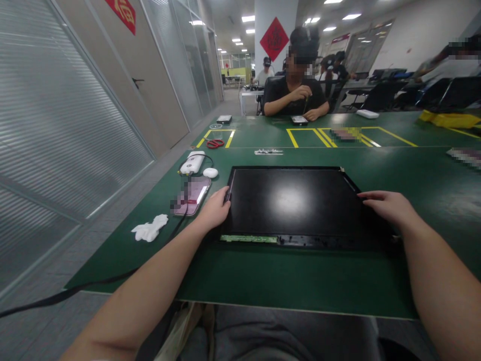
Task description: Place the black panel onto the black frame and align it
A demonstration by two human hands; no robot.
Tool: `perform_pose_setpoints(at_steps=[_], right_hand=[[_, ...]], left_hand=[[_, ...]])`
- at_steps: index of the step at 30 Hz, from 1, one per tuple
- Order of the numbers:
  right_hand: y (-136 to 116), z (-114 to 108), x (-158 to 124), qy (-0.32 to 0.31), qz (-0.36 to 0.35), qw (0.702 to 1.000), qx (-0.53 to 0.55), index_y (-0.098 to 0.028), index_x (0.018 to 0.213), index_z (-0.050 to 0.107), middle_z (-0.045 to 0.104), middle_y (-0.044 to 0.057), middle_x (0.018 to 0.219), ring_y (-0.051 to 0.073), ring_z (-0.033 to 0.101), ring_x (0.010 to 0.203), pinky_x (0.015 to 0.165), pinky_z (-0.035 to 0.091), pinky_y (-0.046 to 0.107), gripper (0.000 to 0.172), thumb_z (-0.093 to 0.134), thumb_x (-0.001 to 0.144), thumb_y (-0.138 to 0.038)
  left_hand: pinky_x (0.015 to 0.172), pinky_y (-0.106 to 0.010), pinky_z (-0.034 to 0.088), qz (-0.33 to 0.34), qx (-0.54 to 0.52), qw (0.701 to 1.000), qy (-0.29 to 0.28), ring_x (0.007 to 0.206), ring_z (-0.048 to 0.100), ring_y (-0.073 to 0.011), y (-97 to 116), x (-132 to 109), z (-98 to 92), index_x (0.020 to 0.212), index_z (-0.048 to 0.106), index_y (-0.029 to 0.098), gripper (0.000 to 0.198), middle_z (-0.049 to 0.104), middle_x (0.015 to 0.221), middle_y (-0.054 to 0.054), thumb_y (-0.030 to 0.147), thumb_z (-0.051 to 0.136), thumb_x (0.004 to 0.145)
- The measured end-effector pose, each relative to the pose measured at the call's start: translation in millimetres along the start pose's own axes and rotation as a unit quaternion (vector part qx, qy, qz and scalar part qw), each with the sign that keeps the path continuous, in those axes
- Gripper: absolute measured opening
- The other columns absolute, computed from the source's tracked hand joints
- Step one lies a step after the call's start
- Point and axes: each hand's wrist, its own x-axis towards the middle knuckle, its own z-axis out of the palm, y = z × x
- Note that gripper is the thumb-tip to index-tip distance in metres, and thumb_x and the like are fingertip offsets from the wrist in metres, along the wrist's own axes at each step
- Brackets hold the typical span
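A black flat screen panel (296, 203) lies face up on the green table (285, 281) in front of me. A green circuit strip (248, 239) runs along its near edge. My left hand (215, 209) grips the panel's left edge, fingers curled over it. My right hand (387, 205) rests on the right edge with fingers laid over the panel's rim.
A phone (191, 194), a white power bank (192, 162), a small white case (210, 172) and a crumpled tissue (150, 230) lie left of the panel. Red scissors (215, 144) and a row of screws (268, 151) sit farther back. A person works across the table.
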Motion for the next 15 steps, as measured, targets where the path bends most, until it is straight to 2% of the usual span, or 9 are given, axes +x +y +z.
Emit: perform_pose_setpoints(at_steps=[6, 9, 12, 15], right_hand=[[0, 0, 0, -0.001, -0.001, 1.0, 0.005, -0.025, 0.095, 0.08, 0.075, 0.006, 0.092, 0.024, 0.067, 0.086, 0.079, 0.05, 0.036, 0.03, 0.062, 0.071, -0.024], [-1, 0, 0, -0.013, 0.003, 1.0, 0.003, -0.024, 0.099, 0.08, 0.075, 0.006, 0.093, 0.024, 0.067, 0.087, 0.08, 0.05, 0.034, 0.032, 0.062, 0.073, -0.023], [0, 1, 0, -0.019, 0.0, 1.0, 0.001, -0.022, 0.104, 0.079, 0.076, 0.007, 0.096, 0.023, 0.067, 0.089, 0.082, 0.049, 0.033, 0.034, 0.062, 0.075, -0.023], [2, 3, 3, -0.022, -0.003, 1.0, -0.006, -0.021, 0.108, 0.079, 0.076, 0.007, 0.099, 0.023, 0.067, 0.091, 0.084, 0.049, 0.033, 0.036, 0.062, 0.076, -0.024]], left_hand=[[0.116, -0.045, 0.039, -0.004, -0.049, 0.998, 0.027, 0.134, 0.055, -0.0318, -5, 0, -0.4, 0.136, 0.059, 0.018, 0.056, 0.063, 0.14, -0.013, 0.011, 0.054, 0.081], [0.117, -0.048, 0.038, -0.007, -0.085, 0.996, 0.025, 0.132, 0.056, -0.0321, -9, 1, 0.8, 0.137, 0.058, 0.019, 0.058, 0.064, 0.139, -0.013, 0.009, 0.055, 0.079], [0.118, -0.052, 0.035, -0.015, -0.175, 0.984, 0.017, 0.135, 0.054, -0.0306, -12, 4, 4.0, 0.141, 0.053, 0.017, 0.065, 0.062, 0.141, -0.014, 0.007, 0.054, 0.077], [0.119, -0.051, 0.033, -0.026, -0.289, 0.957, 0.011, 0.139, 0.05, -0.028, -10, 5, 5.4, 0.142, 0.05, 0.019, 0.07, 0.058, 0.146, -0.012, 0.005, 0.054, 0.074]])
